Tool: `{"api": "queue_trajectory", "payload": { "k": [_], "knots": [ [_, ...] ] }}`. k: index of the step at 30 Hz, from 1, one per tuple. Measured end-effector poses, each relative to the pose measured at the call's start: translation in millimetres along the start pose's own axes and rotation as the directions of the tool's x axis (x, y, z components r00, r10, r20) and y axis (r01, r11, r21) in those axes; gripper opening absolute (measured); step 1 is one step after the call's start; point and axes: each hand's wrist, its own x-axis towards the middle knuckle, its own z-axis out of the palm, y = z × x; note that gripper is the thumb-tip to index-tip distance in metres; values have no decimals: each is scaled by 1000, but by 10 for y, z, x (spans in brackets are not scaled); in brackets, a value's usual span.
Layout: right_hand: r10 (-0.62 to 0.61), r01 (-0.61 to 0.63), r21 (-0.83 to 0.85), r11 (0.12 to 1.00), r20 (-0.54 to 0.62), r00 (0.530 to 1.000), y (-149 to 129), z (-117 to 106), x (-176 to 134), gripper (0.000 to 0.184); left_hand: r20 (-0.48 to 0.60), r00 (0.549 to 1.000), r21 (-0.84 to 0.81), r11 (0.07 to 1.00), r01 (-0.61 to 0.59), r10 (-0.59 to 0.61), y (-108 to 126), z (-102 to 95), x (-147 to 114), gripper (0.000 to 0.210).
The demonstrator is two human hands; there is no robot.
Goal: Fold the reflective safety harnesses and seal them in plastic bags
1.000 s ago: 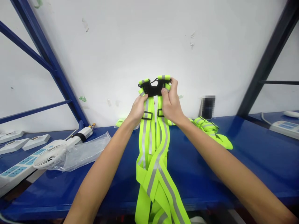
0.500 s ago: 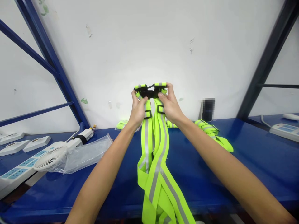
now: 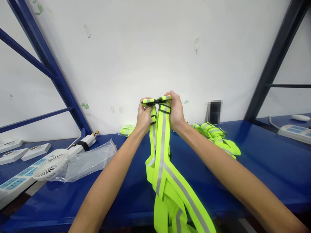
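From my feed, the fluorescent yellow reflective harness (image 3: 161, 142) trails nearest me toward 5 o'clock, its grey-striped straps crossing over each other. Its black-joined top end sits at the centre of the dial, where I see the left hand (image 3: 143, 115) pinching the 9 o'clock side and the right hand (image 3: 177, 111) gripping the 3 o'clock side, slightly apart. Below lies the blue tabletop (image 3: 131, 194). Around 8 o'clock are a power strip (image 3: 24, 174), a white fan (image 3: 50, 165) and a clear plastic bag (image 3: 89, 163). Farther back, folded reflective straps (image 3: 216, 131) rest between 3 and 4. Behind, at 12, stands the scuffed white wall (image 3: 145, 42).
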Motion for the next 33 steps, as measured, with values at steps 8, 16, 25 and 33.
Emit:
{"api": "queue_trajectory", "payload": {
  "k": [8, 16, 25, 33],
  "knots": [
    [20, -20, 32, 999, 9, 1000, 145, -20, -22, 19, -76, 988, -184, 975, 121, -137, -51, -10, -41, 36],
    [112, -109, -82, 991, 35, 993, -2, -58, 9, 35, 153, 979, -256, 951, 173, -137, 251, -103, -55, 29],
    [405, -421, -9, 907, 288, 868, -142, -66, -3, 19, 116, 993, 92, 996, -1, -10, 411, -469, 201, 72],
    [377, -357, -125, 926, 249, 892, -85, -132, -5, 17, 88, 992, -83, 991, 103, -96, 201, -502, 204, 44]
  ]
}}
